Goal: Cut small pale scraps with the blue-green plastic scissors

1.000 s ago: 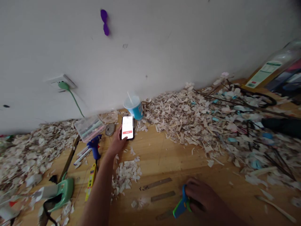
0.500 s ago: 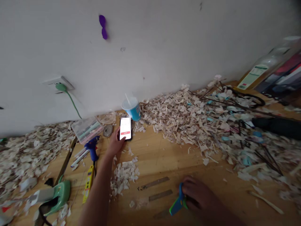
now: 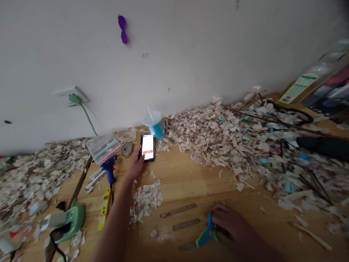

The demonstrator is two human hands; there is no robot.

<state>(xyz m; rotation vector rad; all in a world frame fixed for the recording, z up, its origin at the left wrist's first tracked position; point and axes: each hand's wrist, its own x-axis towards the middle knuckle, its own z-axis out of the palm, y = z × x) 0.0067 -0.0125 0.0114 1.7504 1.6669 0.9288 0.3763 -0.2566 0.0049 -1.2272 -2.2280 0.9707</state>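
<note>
My left hand point(image 3: 136, 163) reaches across the wooden table to a smartphone point(image 3: 148, 147) with a lit white screen and a red button. The fingers wrap its left edge, and the thumb lies by the screen's lower left corner. Nearer to me, at the lower right, my right hand point(image 3: 229, 225) is closed on blue-and-green scissors point(image 3: 206, 236), which point down and left. Part of their handle is hidden in the hand. Several thin flat strips point(image 3: 187, 224) lie on the table just left of the scissors.
A blue cup point(image 3: 157, 128) with a straw stands behind the phone. Heaps of pale petal-like scraps point(image 3: 201, 127) line the wall. At left are a blue glue gun point(image 3: 109, 171), a yellow utility knife point(image 3: 104, 211), a pencil box point(image 3: 103, 148) and a green power strip point(image 3: 75, 220).
The view has shifted slightly, so the table's things appear a little further right. My left thumb has slid toward the phone's left edge. The right hand keeps the scissors in the same place.
</note>
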